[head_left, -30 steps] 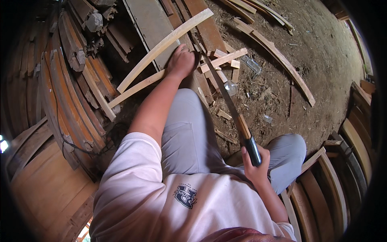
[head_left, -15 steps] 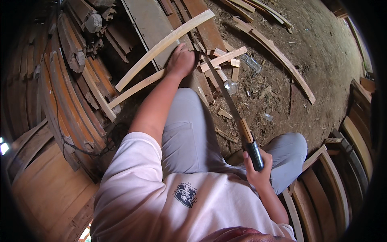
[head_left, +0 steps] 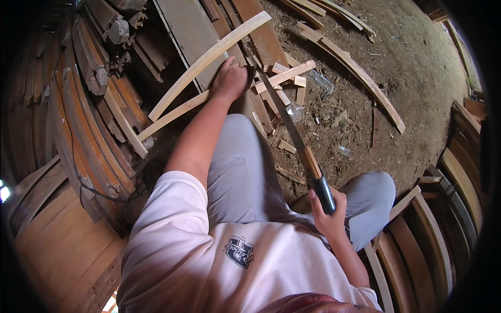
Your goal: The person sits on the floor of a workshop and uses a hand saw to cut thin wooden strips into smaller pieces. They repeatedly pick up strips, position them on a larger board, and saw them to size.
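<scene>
Pressing down on a pale wooden strip [head_left: 180, 110], the left hand [head_left: 229, 79] lies palm-down at the far middle of the scene, fingers spread over the wood rather than wrapped around it; the fingertips are hidden behind the knuckles, so whether they curl under the strip's far edge cannot be told. The strip runs from lower left toward the hand and passes beneath it. A longer curved slat [head_left: 209, 58] arcs just beyond, its right end reaching toward the far edge of the frame.

The right hand [head_left: 329, 211] is clenched around the dark handle of a long blade [head_left: 284, 117], which slants from near right up to the far middle, its tip ending just beside the left hand. Where the tip meets the wood is hard to make out against the scraps there.

Short offcuts [head_left: 292, 83] lie scattered right of the left hand, on the dirt floor [head_left: 417, 78], which stretches open to the far right with only a curved plank [head_left: 355, 73] across it. At the left, stacked curved boards [head_left: 88, 125] crowd close to the person's arm, leaving little room on that side. More bent boards [head_left: 449, 208] line the right rim, cut off by the dark edge of the lens. The person's knees and shirt hide the ground nearest the body.
</scene>
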Available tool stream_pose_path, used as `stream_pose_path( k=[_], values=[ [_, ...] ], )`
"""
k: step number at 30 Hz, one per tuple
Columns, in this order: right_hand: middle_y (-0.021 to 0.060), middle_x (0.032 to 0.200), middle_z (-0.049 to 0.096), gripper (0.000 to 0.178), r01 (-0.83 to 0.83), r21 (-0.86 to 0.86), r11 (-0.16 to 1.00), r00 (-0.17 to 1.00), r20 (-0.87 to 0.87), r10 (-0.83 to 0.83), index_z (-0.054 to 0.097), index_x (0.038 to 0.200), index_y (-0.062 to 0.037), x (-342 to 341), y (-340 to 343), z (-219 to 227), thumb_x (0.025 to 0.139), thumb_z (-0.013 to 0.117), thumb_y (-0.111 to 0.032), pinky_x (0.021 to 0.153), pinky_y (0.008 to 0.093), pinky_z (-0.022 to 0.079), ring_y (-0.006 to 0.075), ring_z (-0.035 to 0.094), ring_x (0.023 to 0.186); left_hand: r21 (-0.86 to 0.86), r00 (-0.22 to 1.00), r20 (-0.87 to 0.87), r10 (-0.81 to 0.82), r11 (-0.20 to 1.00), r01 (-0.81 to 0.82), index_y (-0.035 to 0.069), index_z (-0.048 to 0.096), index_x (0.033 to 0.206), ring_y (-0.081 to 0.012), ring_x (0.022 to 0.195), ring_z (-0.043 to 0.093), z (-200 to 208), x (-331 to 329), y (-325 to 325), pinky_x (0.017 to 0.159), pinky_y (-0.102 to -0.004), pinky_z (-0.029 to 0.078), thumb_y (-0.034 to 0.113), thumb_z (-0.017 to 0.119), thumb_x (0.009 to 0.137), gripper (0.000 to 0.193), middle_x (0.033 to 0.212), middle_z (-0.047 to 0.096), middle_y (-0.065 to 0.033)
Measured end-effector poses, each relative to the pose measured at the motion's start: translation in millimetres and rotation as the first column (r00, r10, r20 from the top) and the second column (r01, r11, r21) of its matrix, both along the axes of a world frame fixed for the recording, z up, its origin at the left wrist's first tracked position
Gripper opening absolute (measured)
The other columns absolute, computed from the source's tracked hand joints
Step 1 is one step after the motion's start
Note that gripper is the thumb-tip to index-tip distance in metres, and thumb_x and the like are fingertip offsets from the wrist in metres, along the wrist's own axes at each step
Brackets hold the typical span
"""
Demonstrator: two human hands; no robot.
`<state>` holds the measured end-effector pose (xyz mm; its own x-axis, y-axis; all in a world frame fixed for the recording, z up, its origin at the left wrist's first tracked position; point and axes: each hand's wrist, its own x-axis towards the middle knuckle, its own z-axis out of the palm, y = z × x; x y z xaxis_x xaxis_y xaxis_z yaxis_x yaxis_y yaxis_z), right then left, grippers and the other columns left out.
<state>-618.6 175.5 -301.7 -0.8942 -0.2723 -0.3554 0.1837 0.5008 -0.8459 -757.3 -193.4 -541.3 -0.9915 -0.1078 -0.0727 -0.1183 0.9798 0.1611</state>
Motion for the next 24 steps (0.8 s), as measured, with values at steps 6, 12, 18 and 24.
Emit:
stream_pose_path(
  k=[6, 12, 18, 24],
  values=[
    [0.0012, 0.057, 0.052, 0.023, 0.087, -0.034, 0.996, 0.994, 0.073, -0.084, 0.067, 0.08, 0.0015, -26.0, -27.5, -16.1, 0.094, 0.071, -0.017, 0.052, 0.0282, 0.038, 0.0072, 0.048, 0.054, -0.077, 0.992, 0.09, -0.092, 0.992, 0.099, 0.001, 0.076, 0.094, -0.0313, 0.133, 0.055, 19.7, -3.3, 6.0, 0.112, -0.0382, 0.044, 0.008, 0.05, 0.092, 0.027, 0.117, 0.072, -0.018],
    [0.0002, 0.058, 0.051, 0.026, 0.024, -0.028, 0.999, 1.0, 0.011, -0.023, 0.066, 0.082, 0.0015, -47.0, -56.2, -44.6, 0.095, 0.072, -0.021, 0.052, 0.0286, 0.039, 0.0074, 0.046, 0.057, -0.139, 0.992, -0.104, -0.069, 0.989, 0.054, 0.002, 0.077, 0.086, -0.0301, 0.125, 0.06, 7.5, 3.3, -2.9, 0.112, -0.037, 0.045, 0.006, 0.051, 0.09, 0.027, 0.106, 0.073, -0.0197],
    [0.0018, 0.06, 0.054, 0.02, -0.004, 0.005, 1.0, 1.0, 0.022, 0.003, 0.066, 0.081, 0.002, -3.2, 0.2, 3.0, 0.092, 0.074, -0.013, 0.051, 0.0294, 0.037, 0.0088, 0.046, 0.053, -0.077, 0.99, -0.118, -0.077, 0.995, 0.068, 0.002, 0.075, 0.081, -0.0288, 0.121, 0.062, 30.6, 1.8, 10.4, 0.111, -0.0392, 0.045, 0.008, 0.052, 0.09, 0.025, 0.098, 0.074, -0.0181],
    [0.0067, 0.058, 0.054, 0.015, -0.05, 0.031, 0.998, 0.998, -0.026, 0.051, 0.068, 0.081, 0.0028, -29.0, -21.9, -16.3, 0.089, 0.071, -0.009, 0.053, 0.0284, 0.041, 0.0078, 0.049, 0.055, -0.11, 0.995, -0.041, -0.088, 0.99, 0.083, 0.003, 0.076, 0.081, -0.0283, 0.125, 0.06, 4.0, 7.7, -0.2, 0.112, -0.0373, 0.044, 0.006, 0.055, 0.087, 0.023, 0.106, 0.074, -0.0172]
  ],
)
